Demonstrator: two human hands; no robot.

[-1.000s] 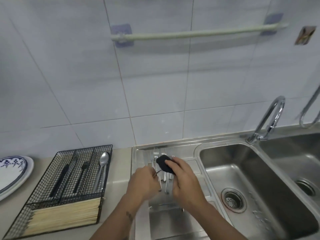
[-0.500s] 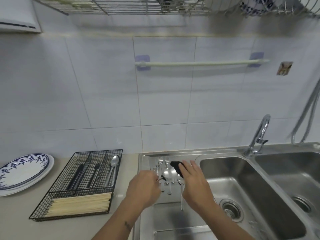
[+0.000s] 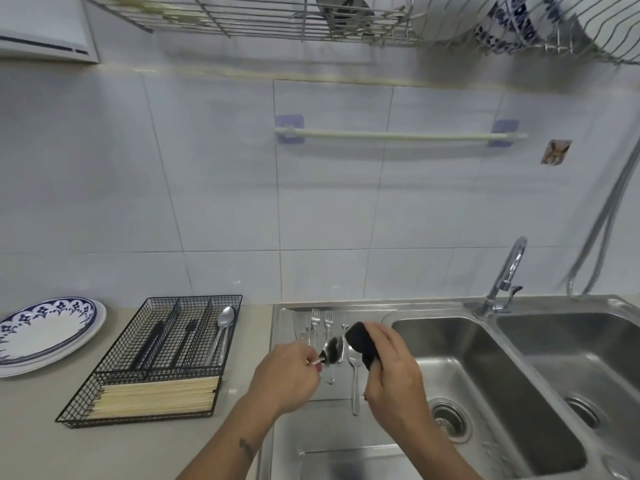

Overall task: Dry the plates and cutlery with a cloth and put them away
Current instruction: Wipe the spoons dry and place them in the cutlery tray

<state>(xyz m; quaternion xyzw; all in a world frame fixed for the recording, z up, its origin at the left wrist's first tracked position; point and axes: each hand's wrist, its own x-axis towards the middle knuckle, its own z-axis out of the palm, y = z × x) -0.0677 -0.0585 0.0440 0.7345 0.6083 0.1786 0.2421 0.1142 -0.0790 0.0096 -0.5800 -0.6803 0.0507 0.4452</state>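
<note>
Steel drainboard (image 3: 287, 327) beside sink: left hand (image 3: 285, 374) pinches shiny metal spoon (image 3: 331, 349) by its handle; right hand (image 3: 391, 365) fingers curl around dark soft cloth (image 3: 360, 342), just beside the spoon bowl.

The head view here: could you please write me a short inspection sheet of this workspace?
Surface: beige counter beside a steel drainboard and double sink.
Job's things: spoon held over the drainboard; forks and another spoon lying there; black cloth; plates stacked on the counter.
Clutter: wire cutlery tray holding a spoon, dark utensils and chopsticks.
Grippers: left hand pinches the spoon's handle; right hand grips the cloth.
Cables: metal hose by the faucet.
Surroundings: tiled wall, towel bar, overhead dish rack.
</note>
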